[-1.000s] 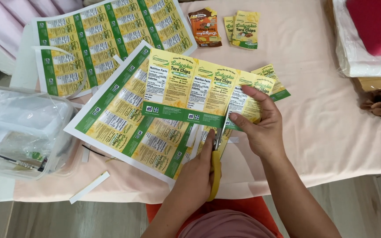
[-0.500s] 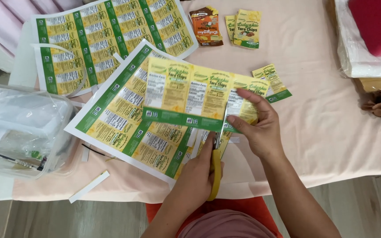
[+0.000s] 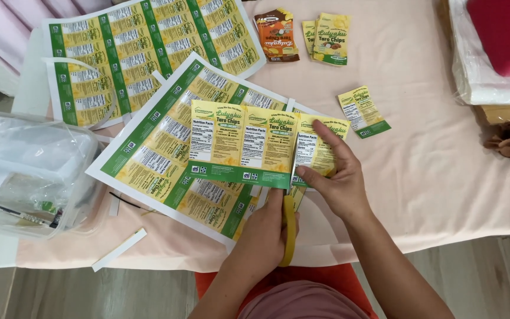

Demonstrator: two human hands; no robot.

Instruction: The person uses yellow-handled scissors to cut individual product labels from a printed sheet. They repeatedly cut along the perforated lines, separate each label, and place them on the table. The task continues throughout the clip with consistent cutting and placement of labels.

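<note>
Cutting has moved on since a second ago: the yellow-handled scissors [image 3: 289,227] in the left hand [image 3: 267,227] now bite higher into the label strip [image 3: 249,145], fingers closed round the handles. Right hand [image 3: 332,174] pinches the strip's end label. Under the strip lies a green-and-yellow printed sheet [image 3: 166,159]; one cut label [image 3: 363,111] sits right of it, small packets [image 3: 326,36] above.

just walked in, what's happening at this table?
A person is cutting printed labels apart. The left hand works yellow-handled scissors up into a strip of yellow-and-green labels, while the right hand pinches the strip's right end. Uncut label sheets lie beneath and beyond it, and one cut label sits apart on the pink tablecloth.
</note>
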